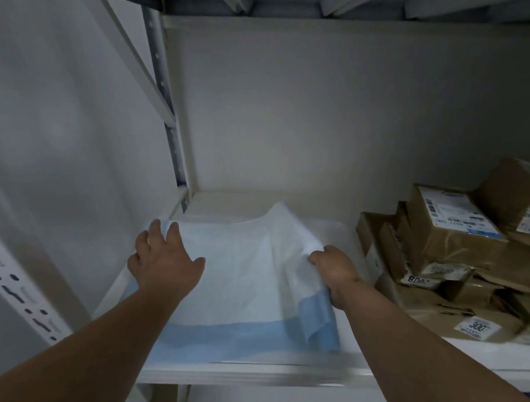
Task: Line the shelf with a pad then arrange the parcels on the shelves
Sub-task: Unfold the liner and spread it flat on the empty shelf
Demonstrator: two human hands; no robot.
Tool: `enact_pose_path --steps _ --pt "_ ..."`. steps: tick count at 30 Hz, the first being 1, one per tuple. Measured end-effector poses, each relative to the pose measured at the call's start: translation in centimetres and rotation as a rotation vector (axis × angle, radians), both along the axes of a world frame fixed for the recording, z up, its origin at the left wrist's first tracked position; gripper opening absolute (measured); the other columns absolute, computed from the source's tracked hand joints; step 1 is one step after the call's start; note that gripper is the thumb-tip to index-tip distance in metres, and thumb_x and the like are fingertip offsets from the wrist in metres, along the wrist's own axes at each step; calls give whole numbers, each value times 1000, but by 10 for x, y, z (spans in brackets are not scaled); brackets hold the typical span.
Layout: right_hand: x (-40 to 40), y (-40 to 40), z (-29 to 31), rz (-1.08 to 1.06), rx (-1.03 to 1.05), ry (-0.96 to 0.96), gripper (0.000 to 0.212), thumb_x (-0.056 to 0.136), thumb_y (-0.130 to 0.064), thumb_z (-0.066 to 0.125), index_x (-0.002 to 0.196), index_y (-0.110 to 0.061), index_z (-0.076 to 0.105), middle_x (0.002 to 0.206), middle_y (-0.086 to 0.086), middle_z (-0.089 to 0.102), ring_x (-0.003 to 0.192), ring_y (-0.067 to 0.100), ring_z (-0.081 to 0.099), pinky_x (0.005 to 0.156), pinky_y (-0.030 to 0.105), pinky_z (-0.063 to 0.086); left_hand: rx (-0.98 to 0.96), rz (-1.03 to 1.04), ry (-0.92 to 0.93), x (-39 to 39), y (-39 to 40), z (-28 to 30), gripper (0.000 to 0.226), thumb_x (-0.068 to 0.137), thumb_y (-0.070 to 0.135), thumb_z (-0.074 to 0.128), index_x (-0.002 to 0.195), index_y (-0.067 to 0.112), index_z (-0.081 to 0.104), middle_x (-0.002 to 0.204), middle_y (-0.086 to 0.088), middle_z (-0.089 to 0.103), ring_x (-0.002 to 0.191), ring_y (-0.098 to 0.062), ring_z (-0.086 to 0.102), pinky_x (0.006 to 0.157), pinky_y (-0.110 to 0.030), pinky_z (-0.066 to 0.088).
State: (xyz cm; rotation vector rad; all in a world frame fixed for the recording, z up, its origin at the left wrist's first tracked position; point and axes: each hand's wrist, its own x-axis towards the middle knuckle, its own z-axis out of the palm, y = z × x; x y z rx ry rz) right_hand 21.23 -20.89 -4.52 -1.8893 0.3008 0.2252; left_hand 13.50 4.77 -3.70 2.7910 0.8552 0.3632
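Spreading pad (246,272) on shelf (266,374): left hand (164,261) flat, fingers splayed, pinning 9 o'clock edge; right hand (333,274) pinching bunched 3 o'clock edge, probably needs pulling outward. Parcels (453,252) heaped at 3 o'clock.

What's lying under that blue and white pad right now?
The pad lies on the white shelf; bare board shows behind it. Whatever is directly beneath is covered.

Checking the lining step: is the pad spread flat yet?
Not yet. The pad lies mostly open, but its right edge is folded up in the right hand; the left hand presses it.
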Motion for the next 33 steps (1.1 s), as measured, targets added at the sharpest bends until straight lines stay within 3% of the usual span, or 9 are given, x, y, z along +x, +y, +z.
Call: enact_pose_path --steps 4,5,8,12,16,20,23,28,33 --pt "-3 -14 5 -218 -104 -73 30 98 -11 47 123 2 56 121 19 61 106 33 59 71 25 45 111 -32 71 -11 3 -6 82 85 64 57 149 20 31 157 -9 26 144 -32 21 114 -48 22" --pt "-8 -15 10 -211 -159 -75 28 99 -10 46 123 -2 58 123 15 62 106 28 59 74 21 43 134 -30 111 -14 4 -7 82 83 67 55 147 20 33 153 -9 31 141 -32 26 112 -47 25" --pt "-14 -14 19 -82 -480 -62 29 101 -10 45 128 -13 55 133 7 60 124 24 55 105 31 35 108 -16 305 -19 7 -11 89 77 80 49 141 19 38 144 -9 41 134 -31 37 106 -46 32" --pt "-12 -3 13 -264 -435 -74 57 89 -21 60 137 -10 32 145 19 37 131 38 39 106 44 35 -27 -59 504 -23 11 -20 93 76 85 45 142 20 38 144 -11 39 135 -33 37 109 -48 32" --pt "-16 16 13 -3 -891 -407 65 80 -31 61 139 -22 34 150 10 27 132 36 28 108 46 23 14 -94 448 -24 9 -26 81 81 79 44 139 23 42 142 -7 39 131 -30 39 104 -48 33" --pt "-12 43 18 296 -1017 -547 51 81 -27 56 132 -26 52 149 -1 33 134 27 27 109 42 15 52 -98 387 -22 5 -33 69 86 74 41 129 22 52 132 -7 44 124 -28 43 100 -42 37" --pt "-12 61 15 525 -927 -446 49 87 -27 52 136 -28 51 142 -2 41 131 24 32 107 40 20 -39 -112 308 -18 6 -38 53 93 59 46 123 17 59 123 -7 45 115 -27 50 97 -38 46" --pt "-11 79 3 662 -861 -234 46 91 -30 50 137 -30 49 139 1 43 130 26 37 102 39 28 -122 -113 224 -14 6 -32 28 98 30 48 113 17 67 121 -6 60 108 -24 61 89 -32 51" --pt "-11 95 -3 731 -853 -163 46 93 -33 49 138 -29 48 138 3 43 129 27 39 103 39 31 -347 28 112 -8 10 -30 45 90 49 60 115 11 57 113 -8 57 108 -27 60 88 -33 47"
